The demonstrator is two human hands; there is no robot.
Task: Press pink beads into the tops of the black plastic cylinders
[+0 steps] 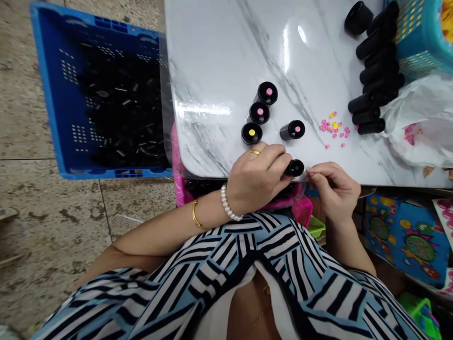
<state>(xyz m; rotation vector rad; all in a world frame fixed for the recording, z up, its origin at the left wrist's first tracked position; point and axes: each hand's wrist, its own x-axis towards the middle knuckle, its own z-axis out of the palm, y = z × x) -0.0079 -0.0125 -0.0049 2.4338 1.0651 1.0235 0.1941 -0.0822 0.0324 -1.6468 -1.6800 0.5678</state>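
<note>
My left hand is closed round a small black tube at the near edge of the white marble table. Its open end faces my right hand, whose fingers are pinched together just beside it; what they pinch is too small to name. Beyond my hands stand three black tubes with coloured dots on top: one yellow and two pink. A fourth tube lies on its side with a pink dot. Several tiny pink and yellow beads are scattered to the right.
A blue crate full of black parts sits on the floor at the left. A row of black tubes lies at the table's far right beside a teal basket and a white plastic bag. Pink and green baskets sit under the table edge.
</note>
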